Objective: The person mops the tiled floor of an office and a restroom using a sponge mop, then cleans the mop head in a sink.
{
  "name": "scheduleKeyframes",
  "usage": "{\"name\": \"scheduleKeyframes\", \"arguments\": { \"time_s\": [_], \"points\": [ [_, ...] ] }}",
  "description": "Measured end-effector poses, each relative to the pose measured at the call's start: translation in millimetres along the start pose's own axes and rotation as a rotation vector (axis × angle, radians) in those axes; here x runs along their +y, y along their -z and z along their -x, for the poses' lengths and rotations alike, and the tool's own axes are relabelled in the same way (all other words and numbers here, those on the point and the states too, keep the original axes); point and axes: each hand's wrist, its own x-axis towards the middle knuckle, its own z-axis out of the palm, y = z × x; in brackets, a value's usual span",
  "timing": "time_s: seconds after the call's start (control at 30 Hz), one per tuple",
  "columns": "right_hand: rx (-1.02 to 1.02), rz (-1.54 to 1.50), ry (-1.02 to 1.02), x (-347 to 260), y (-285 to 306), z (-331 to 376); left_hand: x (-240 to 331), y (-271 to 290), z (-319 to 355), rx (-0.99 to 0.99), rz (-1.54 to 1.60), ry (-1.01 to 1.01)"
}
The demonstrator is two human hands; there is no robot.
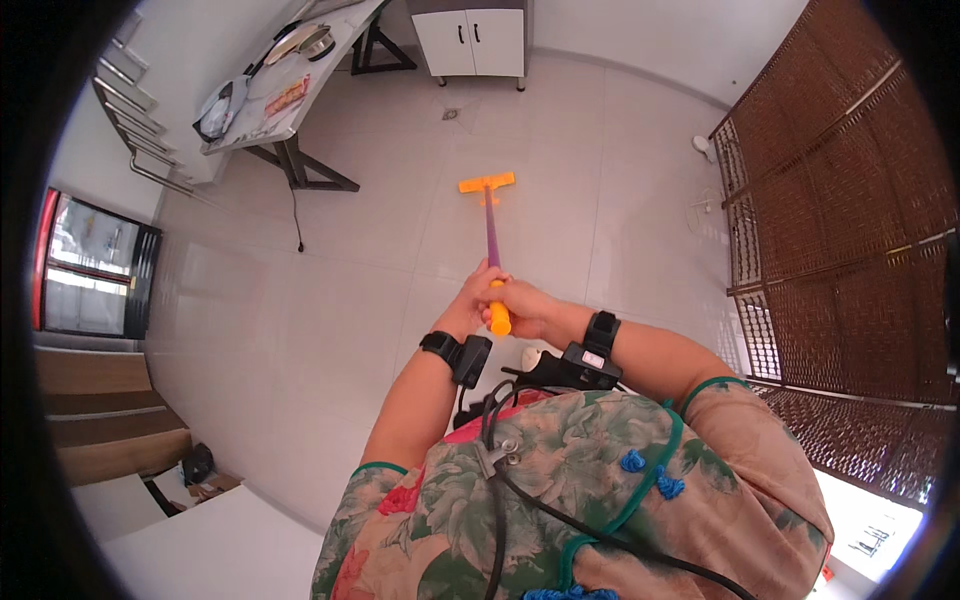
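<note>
A mop (492, 232) with a purple pole stretches away from me over the tiled floor. Its flat orange head (487, 183) is at the far end, seemingly against the tiles. My left hand (473, 298) is closed around the pole near the orange end grip (501, 322). Right beside it, my right hand (524, 306) wraps the same stretch from the right, overlapping the left one. The butt of the grip sticks out toward my body. Fingers partly hide each other where the hands meet.
A marble-topped table (285, 105) with dark legs stands at far left, a pot (317, 43) on it. A white cabinet (468, 45) is at the back, near a floor drain (451, 114). Brown woven screens (830, 170) line the right. A cable (297, 225) hangs to the floor.
</note>
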Motion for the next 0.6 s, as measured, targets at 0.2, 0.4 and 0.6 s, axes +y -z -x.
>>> {"name": "scheduleKeyframes", "arguments": {
  "time_s": [0.2,0.4,0.6],
  "points": [
    [0.067,0.001,0.048,-83.5,18.1,-52.2,48.8,1.1,-78.7,-0.179,-0.433,-0.444],
    [0.155,0.038,0.072,-168.0,23.4,-110.8,126.1,4.5,-163.7,-0.116,-0.299,-0.055],
    [0.238,0.072,0.039,-266.1,28.3,-176.5,186.9,19.6,-280.5,-0.097,0.012,0.109]
  ]
}}
